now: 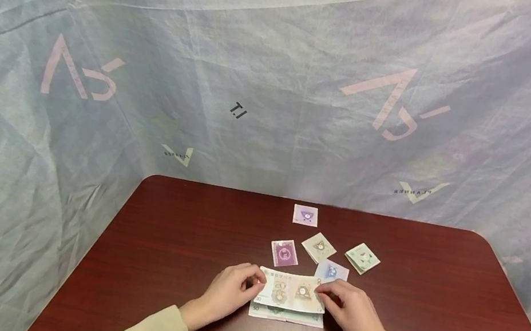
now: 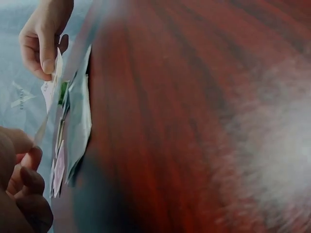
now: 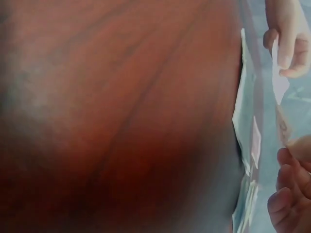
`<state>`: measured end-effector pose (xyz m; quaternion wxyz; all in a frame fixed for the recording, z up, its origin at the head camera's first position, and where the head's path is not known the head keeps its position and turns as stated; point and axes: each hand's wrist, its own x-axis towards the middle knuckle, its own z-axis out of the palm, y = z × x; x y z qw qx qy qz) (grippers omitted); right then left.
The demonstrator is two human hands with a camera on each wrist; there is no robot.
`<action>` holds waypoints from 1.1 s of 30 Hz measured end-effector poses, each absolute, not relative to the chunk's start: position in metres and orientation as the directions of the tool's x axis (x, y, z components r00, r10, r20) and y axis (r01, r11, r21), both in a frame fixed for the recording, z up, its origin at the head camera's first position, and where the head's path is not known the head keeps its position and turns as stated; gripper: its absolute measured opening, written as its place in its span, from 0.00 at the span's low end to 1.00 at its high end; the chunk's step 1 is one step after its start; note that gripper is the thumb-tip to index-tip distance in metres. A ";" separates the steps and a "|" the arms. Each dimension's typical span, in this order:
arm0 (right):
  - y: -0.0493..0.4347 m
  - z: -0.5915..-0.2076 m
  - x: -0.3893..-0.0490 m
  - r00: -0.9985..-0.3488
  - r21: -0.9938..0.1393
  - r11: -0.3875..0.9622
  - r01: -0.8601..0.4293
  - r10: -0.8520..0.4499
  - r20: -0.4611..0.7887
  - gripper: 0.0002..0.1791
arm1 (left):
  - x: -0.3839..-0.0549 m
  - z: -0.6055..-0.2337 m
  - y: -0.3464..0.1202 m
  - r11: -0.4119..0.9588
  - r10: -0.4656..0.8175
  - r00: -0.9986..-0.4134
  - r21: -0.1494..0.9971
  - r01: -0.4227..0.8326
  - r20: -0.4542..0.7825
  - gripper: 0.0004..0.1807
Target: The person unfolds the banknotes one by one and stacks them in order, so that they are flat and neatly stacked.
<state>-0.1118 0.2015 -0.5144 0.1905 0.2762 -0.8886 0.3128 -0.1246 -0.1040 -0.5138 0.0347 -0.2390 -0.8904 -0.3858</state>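
1. The person's left hand (image 1: 233,287) pinches the 20 banknote (image 1: 291,291) at its nine o'clock end, thumb and forefinger closed with the paper between them; its other fingers are loosely curled.
2. The right hand (image 1: 357,310) pinches the opposite end, at three o'clock, thumb and forefinger likewise together on the paper.
3. The 20 banknote spans the two hands, raised off the table (image 1: 167,260).
4. A green 50 banknote (image 1: 285,316) lies beneath, partly covered, its lower strip showing at six o'clock.
5. Around the held note lie a dark purple note (image 1: 285,254) at eleven, a pale purple note (image 1: 306,216) at twelve, a tan folded note (image 1: 319,247) at one, and a blue note (image 1: 332,270) and, farther out, a green folded note (image 1: 362,258) at two.
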 end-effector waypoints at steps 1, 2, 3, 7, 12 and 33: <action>0.201 -0.515 -0.111 -0.777 -0.446 0.657 -0.608 -0.377 0.505 0.13 | -0.124 -0.515 -0.104 0.603 0.399 -0.884 0.657 0.453 0.243 0.05; 0.201 -0.516 -0.110 -0.779 -0.442 0.661 -0.606 -0.381 0.498 0.13 | -0.123 -0.516 -0.104 0.616 0.398 -0.885 0.644 0.453 0.242 0.06; 0.200 -0.517 -0.109 -0.780 -0.438 0.664 -0.606 -0.385 0.493 0.13 | -0.122 -0.516 -0.104 0.628 0.397 -0.885 0.632 0.455 0.242 0.06; 0.199 -0.520 -0.107 -0.785 -0.429 0.675 -0.600 -0.397 0.475 0.08 | -0.119 -0.519 -0.104 0.654 0.400 -0.882 0.596 0.465 0.249 0.06; 0.198 -0.524 -0.105 -0.794 -0.434 0.681 -0.590 -0.391 0.466 0.09 | -0.117 -0.523 -0.103 0.686 0.390 -0.878 0.549 0.477 0.276 0.08; 0.195 -0.526 -0.102 -0.849 -0.450 0.724 -0.522 -0.393 0.352 0.09 | -0.113 -0.536 -0.107 0.715 0.405 -0.878 0.512 0.477 0.254 0.08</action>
